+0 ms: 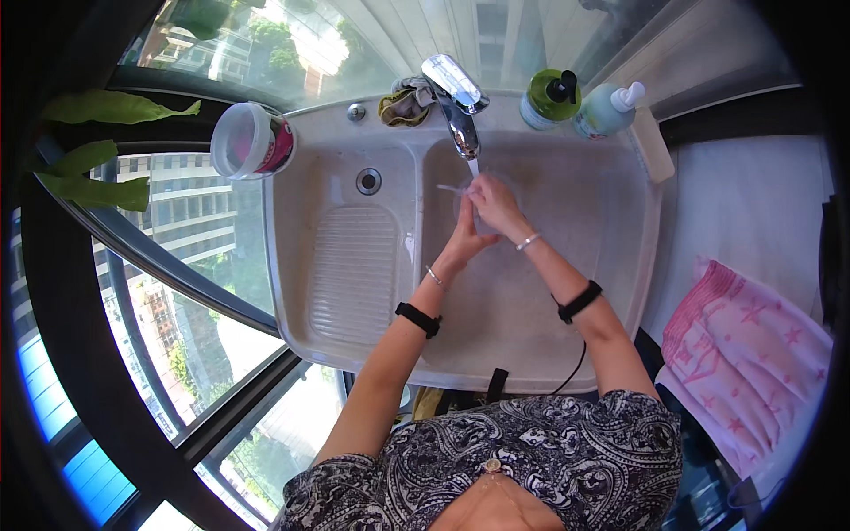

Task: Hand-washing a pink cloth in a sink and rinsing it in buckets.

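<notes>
Both my hands are together in the right basin of the sink (531, 279), under the chrome faucet (458, 113). Water (473, 167) runs from its spout onto my fingers. A see-through, roundish object (458, 211) with a pale, handle-like piece (450, 188) pointing left is between my hands; its exact kind is unclear. My left hand (467, 240) supports it from below left, thumb spread to the right. The fingers of my right hand (497, 202) close at its upper part, near my left fingertips. Each wrist wears a bracelet, and each forearm a black strap.
The left basin has a ribbed washboard (355, 272) and a drain (368, 181). A plastic tub (242, 141) stands on the left rim. A bunched cloth (405, 106) sits by the faucet. Green (548, 99) and pale blue (605, 111) pump bottles stand back right. A pink towel (744, 365) lies right.
</notes>
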Tool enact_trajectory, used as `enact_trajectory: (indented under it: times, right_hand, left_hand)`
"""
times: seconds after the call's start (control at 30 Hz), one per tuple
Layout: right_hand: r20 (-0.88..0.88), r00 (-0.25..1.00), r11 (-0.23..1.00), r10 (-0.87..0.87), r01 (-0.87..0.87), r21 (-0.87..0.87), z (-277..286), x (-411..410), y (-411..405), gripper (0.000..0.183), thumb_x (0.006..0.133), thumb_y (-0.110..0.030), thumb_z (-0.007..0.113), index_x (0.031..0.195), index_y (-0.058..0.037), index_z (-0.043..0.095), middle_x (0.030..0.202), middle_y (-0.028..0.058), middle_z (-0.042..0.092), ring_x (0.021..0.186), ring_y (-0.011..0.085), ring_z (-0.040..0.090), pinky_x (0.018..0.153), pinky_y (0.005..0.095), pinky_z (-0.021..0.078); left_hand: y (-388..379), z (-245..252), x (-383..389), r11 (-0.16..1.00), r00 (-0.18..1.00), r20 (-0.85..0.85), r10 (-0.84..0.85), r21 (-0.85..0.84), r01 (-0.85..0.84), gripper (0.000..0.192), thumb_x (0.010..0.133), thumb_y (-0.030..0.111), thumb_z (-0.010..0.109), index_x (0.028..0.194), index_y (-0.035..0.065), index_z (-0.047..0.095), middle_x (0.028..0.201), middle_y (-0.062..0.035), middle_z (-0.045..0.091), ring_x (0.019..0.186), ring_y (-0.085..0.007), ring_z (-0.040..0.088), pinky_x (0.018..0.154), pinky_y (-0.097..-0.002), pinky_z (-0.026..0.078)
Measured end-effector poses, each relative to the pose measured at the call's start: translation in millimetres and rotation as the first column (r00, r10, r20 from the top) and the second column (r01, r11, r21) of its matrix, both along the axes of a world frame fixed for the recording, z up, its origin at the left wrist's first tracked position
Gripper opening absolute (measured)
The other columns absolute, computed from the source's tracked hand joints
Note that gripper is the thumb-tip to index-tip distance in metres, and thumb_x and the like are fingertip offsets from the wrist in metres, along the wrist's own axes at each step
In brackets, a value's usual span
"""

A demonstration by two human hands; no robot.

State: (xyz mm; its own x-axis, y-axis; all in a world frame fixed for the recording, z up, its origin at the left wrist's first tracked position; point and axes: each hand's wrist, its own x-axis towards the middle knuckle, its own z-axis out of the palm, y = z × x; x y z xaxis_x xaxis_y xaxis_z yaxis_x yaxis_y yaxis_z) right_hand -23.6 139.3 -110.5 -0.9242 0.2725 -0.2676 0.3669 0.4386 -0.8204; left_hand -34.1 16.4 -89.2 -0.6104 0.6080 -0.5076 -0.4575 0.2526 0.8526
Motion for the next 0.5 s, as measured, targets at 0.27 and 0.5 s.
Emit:
enact_trajectory:
  times: [0.27, 0.5]
  right_hand:
    - [-0.285, 0.956, 0.927, 0.075, 0.038, 0.374, 193.5, -7.2, 41.3, 0.038, 0.076, -0.006, 0.061, 0.113, -0.0114, 0.053, 0.111, 0.0095, 0.053, 0.093, 0.0285, 0.057, 0.077, 0.0402, 0.0482]
    - [-0.524, 0.824, 0.842, 0.215, 0.115, 0.527, 173.9, -74.0, 54.3, 0.042, 0.081, -0.007, 0.059, 0.122, -0.0051, 0.051, 0.13, 0.0121, 0.047, 0.121, 0.0277, 0.044, 0.099, 0.0331, 0.0404]
  left_hand:
    - [14.8, -2.7, -12.9, 0.941, 0.994, 0.073, -0.084, -0.324, 0.103, 0.041, 0.077, 0.018, 0.061, 0.112, -0.0019, 0.051, 0.115, -0.0233, 0.044, 0.109, -0.0381, 0.046, 0.087, -0.0412, 0.041]
    - [14.8, 6.9, 5.8, 0.918, 0.694, -0.713, -0.1, -0.335, -0.211, 0.034, 0.076, 0.02, 0.064, 0.088, -0.0087, 0.05, 0.099, -0.0279, 0.046, 0.087, -0.0389, 0.045, 0.081, -0.0422, 0.04]
